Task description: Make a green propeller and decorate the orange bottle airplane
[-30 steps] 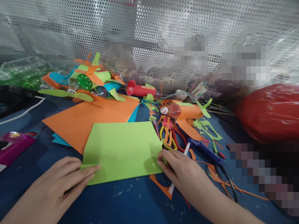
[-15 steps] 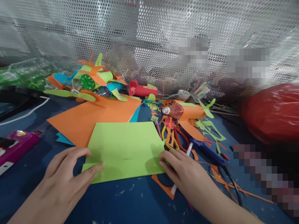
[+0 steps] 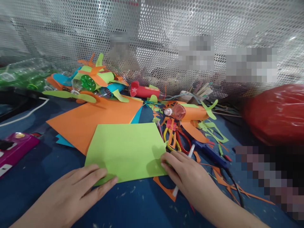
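Observation:
A light green sheet of paper (image 3: 125, 148) lies in front of me, partly over an orange sheet. My left hand (image 3: 78, 190) is at its near left corner, fingers over the paper and thumb along the near edge, closed on that corner. At the right edge, my right hand (image 3: 182, 171) has its curled fingers closed on the paper; the fingertips are partly hidden. Scissors with yellow and red handles (image 3: 184, 142) lie just beyond the right hand. A white stick-like thing (image 3: 192, 151) passes beneath that hand.
Orange paper (image 3: 95, 117) lies over blue sheets behind. Bottle-and-paper models (image 3: 95, 77) sit at the back left, an orange one (image 3: 193, 112) at the right. Paper scraps (image 3: 213, 129), a blue corded tool (image 3: 211, 153), a purple power strip (image 3: 17, 148) and a red bag (image 3: 277, 114) surround the work.
My left hand has moved down and right along the green paper's near left corner. The overlapping strip edge at its left no longer shows. My right hand has stayed almost still.

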The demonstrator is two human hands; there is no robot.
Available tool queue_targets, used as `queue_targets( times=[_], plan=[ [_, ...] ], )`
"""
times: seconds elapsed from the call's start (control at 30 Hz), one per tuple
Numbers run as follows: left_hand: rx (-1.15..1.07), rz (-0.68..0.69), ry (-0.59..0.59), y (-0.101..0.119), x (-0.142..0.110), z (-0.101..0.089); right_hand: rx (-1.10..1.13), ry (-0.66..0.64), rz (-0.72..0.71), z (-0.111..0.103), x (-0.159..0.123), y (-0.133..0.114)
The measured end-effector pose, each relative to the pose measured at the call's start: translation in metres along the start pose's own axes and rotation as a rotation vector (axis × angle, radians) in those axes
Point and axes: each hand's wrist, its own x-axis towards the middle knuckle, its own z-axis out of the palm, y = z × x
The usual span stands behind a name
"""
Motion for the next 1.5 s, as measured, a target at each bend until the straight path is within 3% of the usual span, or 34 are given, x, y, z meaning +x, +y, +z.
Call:
queue_targets(
  times=[0.3,0.63,0.87,1.03,1.13,1.3,1.5],
  plan=[
    [0.126,0.133,-0.032,0.012,0.021,-0.019,0.006,-0.039,0.018,-0.002,-0.001,-0.001],
    [0.128,0.081,-0.045,0.017,0.014,-0.016,-0.008,0.013,0.003,-0.003,-0.002,-0.001],
    [0.029,0.135,-0.012,0.026,0.023,-0.012,0.013,0.025,-0.007,-0.001,-0.002,0.0],
    [0.039,0.193,-0.056,0.025,0.027,-0.011,0.008,0.186,-0.052,-0.003,-0.005,0.0],
    [0.016,0.171,-0.076,0.025,0.027,-0.011,0.052,0.261,-0.153,-0.007,-0.008,-0.005],
    [-0.039,0.145,-0.078,0.025,0.028,-0.009,0.178,0.18,-0.44,-0.011,-0.01,-0.018],
    [-0.088,0.111,-0.122,0.026,0.029,-0.007,0.158,0.072,-0.391,-0.006,-0.011,-0.021]
  ],
)
